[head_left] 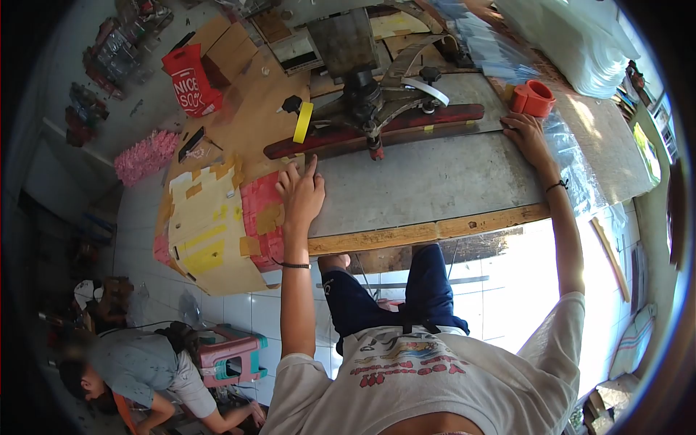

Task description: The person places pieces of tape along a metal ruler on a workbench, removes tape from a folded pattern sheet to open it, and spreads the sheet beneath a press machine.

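Observation:
A long dark-red bar [377,133] hangs under a black press head [362,93] over a grey metal table top [428,181]. A thin metal strip [464,130] lies along the bar's near side. My left hand [301,192] rests near the strip's left end, forefinger stretched forward and the other fingers partly bent. At the strip's right end, my right hand [529,138] lies with its fingertips on or against it, fingers apart. What is under those fingertips is hidden. Beside it stands an orange-red tape roll [533,98].
A yellow tape roll [303,122] and a white one [426,92] hang near the press. Clear plastic sheets [573,159] lie at right. Taped cardboard [210,225] and a red bag [192,81] are at left. A person [145,370] bends near a stool [228,355].

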`<action>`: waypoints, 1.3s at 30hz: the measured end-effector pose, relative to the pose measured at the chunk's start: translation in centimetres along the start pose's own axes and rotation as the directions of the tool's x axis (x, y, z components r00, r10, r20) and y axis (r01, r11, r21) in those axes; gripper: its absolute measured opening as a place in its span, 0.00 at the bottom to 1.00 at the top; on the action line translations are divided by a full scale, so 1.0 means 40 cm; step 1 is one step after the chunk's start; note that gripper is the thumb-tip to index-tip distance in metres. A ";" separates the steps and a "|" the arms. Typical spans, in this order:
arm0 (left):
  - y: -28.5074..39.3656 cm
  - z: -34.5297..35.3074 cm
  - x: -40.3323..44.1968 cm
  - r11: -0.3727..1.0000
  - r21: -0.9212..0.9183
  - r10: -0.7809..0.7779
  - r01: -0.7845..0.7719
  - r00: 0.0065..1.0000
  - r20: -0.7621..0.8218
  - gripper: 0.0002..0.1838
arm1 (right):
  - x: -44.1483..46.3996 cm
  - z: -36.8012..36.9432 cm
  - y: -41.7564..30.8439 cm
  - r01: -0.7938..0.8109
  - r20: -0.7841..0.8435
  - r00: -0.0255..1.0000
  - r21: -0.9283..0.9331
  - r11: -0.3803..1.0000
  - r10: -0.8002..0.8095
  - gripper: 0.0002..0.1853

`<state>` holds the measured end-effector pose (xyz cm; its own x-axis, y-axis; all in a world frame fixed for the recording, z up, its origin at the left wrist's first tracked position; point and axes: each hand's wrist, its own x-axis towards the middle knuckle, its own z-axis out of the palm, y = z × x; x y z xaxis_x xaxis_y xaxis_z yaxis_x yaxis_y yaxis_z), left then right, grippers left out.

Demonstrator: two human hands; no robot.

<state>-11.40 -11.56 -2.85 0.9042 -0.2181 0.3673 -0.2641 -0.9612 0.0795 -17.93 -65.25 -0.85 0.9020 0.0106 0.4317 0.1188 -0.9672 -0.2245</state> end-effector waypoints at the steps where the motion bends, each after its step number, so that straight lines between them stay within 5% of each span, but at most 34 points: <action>1: -0.004 0.004 -0.006 1.000 0.005 0.022 -0.022 0.999 -0.027 0.25 | 0.002 0.003 0.001 -0.002 0.003 1.000 0.001 1.000 0.002 0.18; 14: 0.011 0.028 -0.026 0.997 0.082 0.011 -0.006 0.998 -0.063 0.27 | 0.022 -0.018 -0.018 -0.093 0.120 0.989 0.049 0.994 0.087 0.21; 17: 0.013 0.029 -0.027 0.997 0.074 0.015 -0.008 0.996 -0.086 0.26 | 0.054 -0.046 -0.015 -0.097 0.273 0.960 0.105 0.990 0.065 0.20; 24: 0.029 0.009 -0.017 0.999 0.020 -0.040 0.041 0.997 -0.072 0.26 | 0.053 -0.023 -0.013 -0.086 0.124 0.990 0.141 0.986 0.069 0.20; 27: 0.031 0.004 -0.015 0.997 0.004 -0.071 0.071 0.996 -0.048 0.24 | 0.049 -0.018 -0.028 0.041 0.053 0.997 0.093 0.995 -0.046 0.19; 39: 0.018 0.009 -0.005 0.995 -0.011 -0.103 0.102 0.993 -0.056 0.22 | 0.042 -0.027 -0.022 0.078 0.103 0.990 0.143 0.987 -0.093 0.18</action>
<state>-11.65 -12.27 -3.20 0.9063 -0.1086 0.4085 -0.1740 -0.9766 0.1264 -16.97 -64.67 1.00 0.9248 0.1266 0.3587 0.2468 -0.9173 -0.3125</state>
